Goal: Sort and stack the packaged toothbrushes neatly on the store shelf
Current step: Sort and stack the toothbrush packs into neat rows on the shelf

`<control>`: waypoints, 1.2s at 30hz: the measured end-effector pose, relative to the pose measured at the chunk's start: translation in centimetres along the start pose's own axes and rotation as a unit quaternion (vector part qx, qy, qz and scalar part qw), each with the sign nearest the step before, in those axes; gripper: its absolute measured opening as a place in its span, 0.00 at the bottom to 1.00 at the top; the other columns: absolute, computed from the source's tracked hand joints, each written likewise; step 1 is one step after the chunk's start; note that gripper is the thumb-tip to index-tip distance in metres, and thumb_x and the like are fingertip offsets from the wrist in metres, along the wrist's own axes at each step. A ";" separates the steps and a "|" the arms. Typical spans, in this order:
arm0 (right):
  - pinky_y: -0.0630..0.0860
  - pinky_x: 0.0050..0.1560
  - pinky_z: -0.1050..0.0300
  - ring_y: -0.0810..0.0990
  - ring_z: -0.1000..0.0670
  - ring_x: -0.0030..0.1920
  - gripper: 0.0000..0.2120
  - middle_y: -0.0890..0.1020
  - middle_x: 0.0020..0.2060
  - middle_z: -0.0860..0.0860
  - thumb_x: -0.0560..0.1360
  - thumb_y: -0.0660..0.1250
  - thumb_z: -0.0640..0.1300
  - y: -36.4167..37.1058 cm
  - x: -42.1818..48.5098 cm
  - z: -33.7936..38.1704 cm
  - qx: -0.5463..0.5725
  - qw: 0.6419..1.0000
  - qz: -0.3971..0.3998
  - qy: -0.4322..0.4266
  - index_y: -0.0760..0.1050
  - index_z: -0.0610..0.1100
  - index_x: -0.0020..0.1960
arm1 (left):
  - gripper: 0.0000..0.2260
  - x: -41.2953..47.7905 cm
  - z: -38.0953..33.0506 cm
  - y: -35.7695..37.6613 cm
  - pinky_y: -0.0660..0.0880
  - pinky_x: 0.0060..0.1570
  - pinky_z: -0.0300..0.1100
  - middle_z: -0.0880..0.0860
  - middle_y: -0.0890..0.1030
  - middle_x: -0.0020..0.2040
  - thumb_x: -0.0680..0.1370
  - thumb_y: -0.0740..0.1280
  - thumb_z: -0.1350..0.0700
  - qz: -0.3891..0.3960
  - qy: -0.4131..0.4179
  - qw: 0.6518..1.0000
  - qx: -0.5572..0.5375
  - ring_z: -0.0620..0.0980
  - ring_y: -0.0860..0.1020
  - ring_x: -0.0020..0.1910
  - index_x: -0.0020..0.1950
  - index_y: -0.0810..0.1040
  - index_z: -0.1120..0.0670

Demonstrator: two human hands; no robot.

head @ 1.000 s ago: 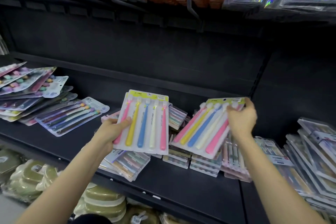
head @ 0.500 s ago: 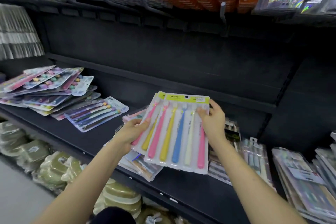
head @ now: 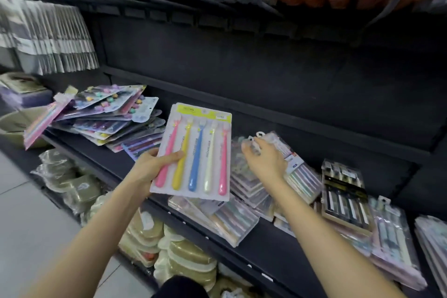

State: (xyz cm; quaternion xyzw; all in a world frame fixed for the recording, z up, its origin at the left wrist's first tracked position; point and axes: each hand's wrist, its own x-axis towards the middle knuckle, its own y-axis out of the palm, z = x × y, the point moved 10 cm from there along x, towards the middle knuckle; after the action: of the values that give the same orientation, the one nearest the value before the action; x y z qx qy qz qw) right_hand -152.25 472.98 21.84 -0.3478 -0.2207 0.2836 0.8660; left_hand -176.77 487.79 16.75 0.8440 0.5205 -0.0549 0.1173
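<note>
Grip status, left hand (head: 150, 167): it pinches the lower left edge of the five-brush pack (head: 196, 152), thumb across the pink and yellow handles, fingers behind. You hold the pack face up and clear of the shelf (head: 266, 244), likely so the card does not bend and your other hand is free. Right hand (head: 264, 163): fingers loose and spread, holding nothing, over the clear packs (head: 297, 172) just right of the five-brush pack — contact is blurred and cannot be confirmed. Judgement: you are selecting or squaring the next pack. Fanned pile (head: 108, 118), well left of the five-brush pack, looks unsorted — treat it as outstanding work.
</note>
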 end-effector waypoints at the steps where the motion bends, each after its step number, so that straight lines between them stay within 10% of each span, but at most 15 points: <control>1: 0.67 0.65 0.44 0.73 0.42 0.63 0.23 0.77 0.63 0.47 0.77 0.58 0.62 0.2 0.0 0.1 -0.002 1.000 0.001 -0.006 0.71 0.54 0.68 | 0.29 0.6 -0.4 -1.7 0.79 0.28 0.44 0.56 0.85 0.46 0.59 0.79 0.52 -0.029 0.010 1.000 0.000 0.53 0.84 0.36 0.57 0.76 0.57; 6: 0.67 0.66 0.45 0.73 0.44 0.64 0.21 0.77 0.64 0.49 0.77 0.60 0.60 0.3 0.2 0.0 -0.025 0.999 0.012 -0.026 0.73 0.55 0.67 | 0.22 4.1 -3.0 -8.9 0.80 0.30 0.41 0.58 0.82 0.53 0.66 0.78 0.58 -0.156 0.100 0.982 -0.022 0.48 0.82 0.37 0.57 0.76 0.58; 10: 0.68 0.63 0.50 0.76 0.45 0.60 0.17 0.78 0.62 0.50 0.77 0.61 0.59 0.1 0.3 0.0 -0.049 0.998 0.001 -0.050 0.76 0.54 0.62 | 0.28 7.3 -5.0 -12.8 0.79 0.51 0.53 0.58 0.80 0.57 0.66 0.79 0.55 -0.208 0.117 0.968 0.079 0.55 0.81 0.49 0.64 0.75 0.59; 14: 0.67 0.62 0.51 0.75 0.46 0.61 0.17 0.77 0.62 0.50 0.78 0.62 0.56 0.2 0.8 -0.3 -0.059 0.997 -0.003 -0.056 0.76 0.52 0.64 | 0.24 10.6 -5.7 -12.7 0.75 0.38 0.43 0.55 0.80 0.52 0.65 0.79 0.52 -0.164 0.082 0.952 0.247 0.49 0.79 0.40 0.58 0.77 0.57; 23: 0.65 0.62 0.52 0.73 0.48 0.59 0.14 0.78 0.59 0.51 0.78 0.64 0.51 0.3 0.3 -0.4 -0.072 0.991 -0.036 -0.104 0.79 0.48 0.60 | 0.30 16.6 1.5 -8.6 0.71 0.49 0.45 0.54 0.76 0.54 0.70 0.75 0.48 -0.021 -0.032 0.944 0.327 0.53 0.76 0.48 0.66 0.73 0.63; 28: 0.65 0.62 0.54 0.75 0.47 0.57 0.12 0.80 0.57 0.49 0.76 0.67 0.45 -1.3 -0.6 -0.8 -0.054 0.986 -0.089 -0.128 0.80 0.44 0.58 | 0.22 18.4 1.1 -7.5 0.69 0.40 0.46 0.55 0.73 0.42 0.71 0.71 0.40 -0.023 -0.011 0.896 0.443 0.54 0.72 0.38 0.42 0.72 0.59; 32: 0.67 0.58 0.52 0.76 0.42 0.56 0.15 0.80 0.58 0.45 0.75 0.68 0.46 -4.2 -1.4 -3.3 -0.108 0.978 -0.157 -0.089 0.79 0.42 0.61 | 0.35 19.0 2.5 -6.6 0.70 0.44 0.45 0.62 0.74 0.64 0.75 0.67 0.41 -0.021 -0.024 0.882 0.470 0.57 0.74 0.50 0.71 0.66 0.65; 36: 0.68 0.65 0.51 0.70 0.42 0.67 0.26 0.72 0.68 0.45 0.78 0.61 0.55 -2.8 -0.2 -7.7 -0.173 0.985 -0.028 -0.002 0.67 0.44 0.72 | 0.29 17.5 1.0 -4.7 0.71 0.58 0.51 0.62 0.75 0.65 0.77 0.64 0.40 -0.071 0.017 0.834 0.546 0.62 0.74 0.61 0.68 0.70 0.61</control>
State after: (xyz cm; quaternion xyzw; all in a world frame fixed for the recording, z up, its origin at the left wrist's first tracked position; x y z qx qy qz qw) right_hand -146.97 467.51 18.71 -0.4852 -0.2779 0.2181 0.7998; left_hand -172.99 504.69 11.38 0.7323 0.4660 -0.3245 -0.3759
